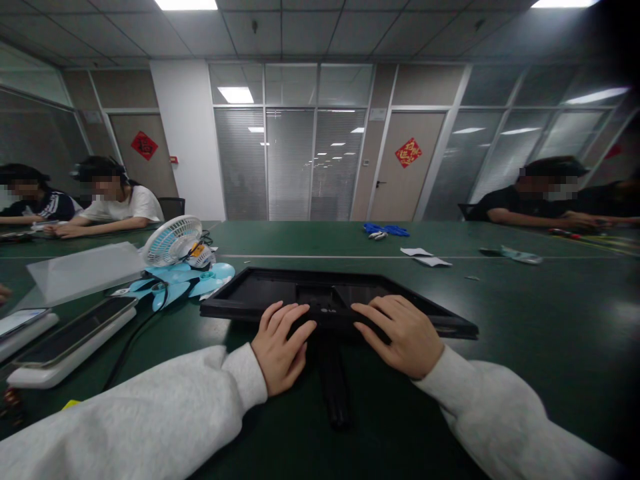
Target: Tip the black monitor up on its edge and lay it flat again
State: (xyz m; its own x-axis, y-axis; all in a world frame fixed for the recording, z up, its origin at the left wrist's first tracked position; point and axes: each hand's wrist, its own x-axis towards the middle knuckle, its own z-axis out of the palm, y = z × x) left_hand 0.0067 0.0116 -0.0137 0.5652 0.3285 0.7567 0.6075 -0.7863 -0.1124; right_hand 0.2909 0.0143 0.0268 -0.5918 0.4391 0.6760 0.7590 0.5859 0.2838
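A black flat monitor [280, 293] lies face down on the green table [525, 320], its back panel up. A black stand arm [334, 383] runs from its near edge toward me. My left hand [281, 347] rests on the monitor's near edge, left of the stand, fingers stretched forward and slightly apart. My right hand [400, 333] lies on the same edge to the right of the stand, fingers extended flat toward the middle. Neither hand wraps round anything.
A blue and white desk fan [175, 243] with loose blue blades [200, 283] sits left of the monitor, beside a clear plastic sheet [85, 270]. Phones on white blocks [75, 343] lie at the near left. Blue gloves [387, 231] and paper scraps [425, 257] lie beyond. Other people sit at both sides.
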